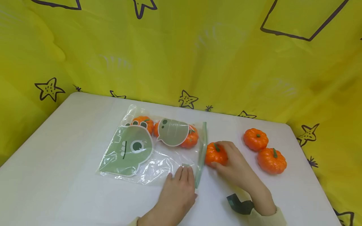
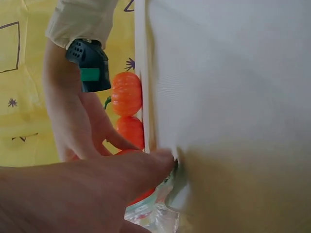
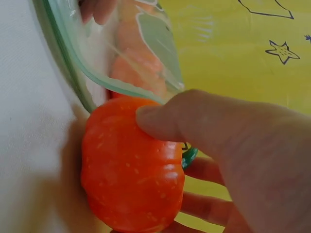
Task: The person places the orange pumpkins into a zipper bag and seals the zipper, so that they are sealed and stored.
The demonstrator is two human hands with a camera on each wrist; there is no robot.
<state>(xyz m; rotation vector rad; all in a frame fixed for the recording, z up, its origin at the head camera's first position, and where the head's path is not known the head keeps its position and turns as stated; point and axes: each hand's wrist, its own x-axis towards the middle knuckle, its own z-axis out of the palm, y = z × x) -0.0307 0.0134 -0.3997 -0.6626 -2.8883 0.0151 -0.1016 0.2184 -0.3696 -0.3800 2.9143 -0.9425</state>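
Just right of centre in the head view, a right hand (image 1: 236,168) curls thumb and fingers around a round, ribbed, glossy orange pumpkin (image 1: 214,158) at the mouth of a clear plastic zip bag (image 1: 162,161); at lower centre, the left hand (image 1: 178,194) touches the bag, fingers straight. The pumpkin looks light, firm and rather slippery, best held round its sides. A smooth white table (image 1: 70,141) spans the foreground, backed by starfish-printed yellow cloth (image 1: 175,47).

left hand (image 1: 178,193): fingers straight, pointing forward | right hand (image 1: 234,164): curled in a grip (thumb opposite the fingers)
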